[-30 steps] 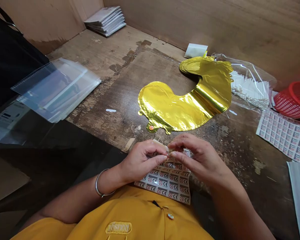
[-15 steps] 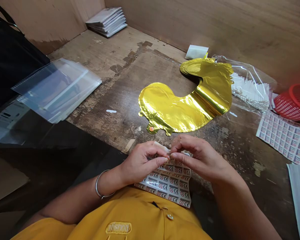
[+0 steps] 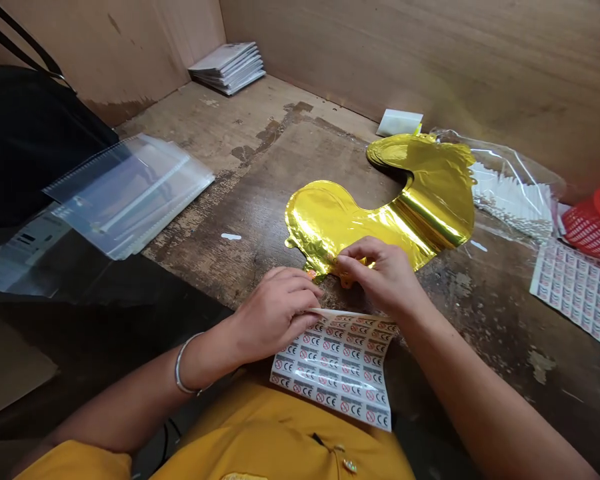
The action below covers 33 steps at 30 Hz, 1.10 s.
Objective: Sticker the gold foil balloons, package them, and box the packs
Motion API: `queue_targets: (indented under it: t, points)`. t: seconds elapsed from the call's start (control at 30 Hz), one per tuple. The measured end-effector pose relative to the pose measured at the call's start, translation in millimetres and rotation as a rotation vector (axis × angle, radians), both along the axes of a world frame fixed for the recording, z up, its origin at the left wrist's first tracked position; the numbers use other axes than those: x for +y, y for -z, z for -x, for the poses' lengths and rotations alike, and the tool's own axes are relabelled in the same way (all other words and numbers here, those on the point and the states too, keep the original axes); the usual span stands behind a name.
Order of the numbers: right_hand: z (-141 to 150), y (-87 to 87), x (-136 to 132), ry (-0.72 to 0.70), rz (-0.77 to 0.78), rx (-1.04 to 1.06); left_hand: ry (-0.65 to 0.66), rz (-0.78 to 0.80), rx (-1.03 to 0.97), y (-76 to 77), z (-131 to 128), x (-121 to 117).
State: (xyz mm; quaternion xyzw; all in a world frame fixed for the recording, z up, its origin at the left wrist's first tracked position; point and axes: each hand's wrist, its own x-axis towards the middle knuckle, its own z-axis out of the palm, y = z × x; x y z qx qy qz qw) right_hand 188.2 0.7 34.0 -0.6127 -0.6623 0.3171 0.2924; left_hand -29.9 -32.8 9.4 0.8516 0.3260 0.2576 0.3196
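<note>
Moved: since the earlier frame, the right hand (image 3: pixel 377 273) has gone away from the left hand (image 3: pixel 275 313) and is now on the gold foil balloon (image 3: pixel 430 200), and the sticker sheet (image 3: pixel 330 377) lies flatter.

Hidden: the right fingers (image 3: pixel 347 261) cover the lower edge of the balloon, so I cannot tell if a sticker is under them. A small orange spot (image 3: pixel 311 273) near there is partly covered and hard to make out.

Right hand: it is grasping, the fingers pinched together on the balloon edge.

Left hand: it is closed on the top edge of the sheet, where a pale strip (image 3: pixel 330 312) curls up.

Balloon: it lies flat on the worn wooden bench (image 3: pixel 260 153), just above the hands. It is shiny, creased and curved, with a wavy edge.

Sticker sheet: it is glossy and bent, under the left hand. The rows show "CE" and a red crossed circle. The small text cannot be read.

Near: a second printed sheet (image 3: pixel 575 293) and a red plastic basket (image 3: pixel 597 223) are at right, and clear plastic sleeves (image 3: pixel 130 197) are at left.
</note>
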Motion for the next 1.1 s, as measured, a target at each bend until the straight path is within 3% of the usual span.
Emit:
queue_targets:
  t: [0.13,0.4,0.6,1.1]
  points:
    - [9.6,12.1,11.5,-0.084,0.071,-0.1,0.057,-0.087,0.124,7.7,0.0,2.3]
    - [9.2,10.2,14.6,-0.087,0.118,-0.154,0.026,-0.099,0.103,17.8,-1.7,-0.9]
    - [14.2,9.2,13.2,-0.176,0.076,-0.198,0.03,-0.096,0.093,18.8,-1.9,-0.7]
    - [14.8,13.3,14.9,-0.157,0.098,-0.265,0.031,-0.077,0.082,18.3,-1.6,-0.3]
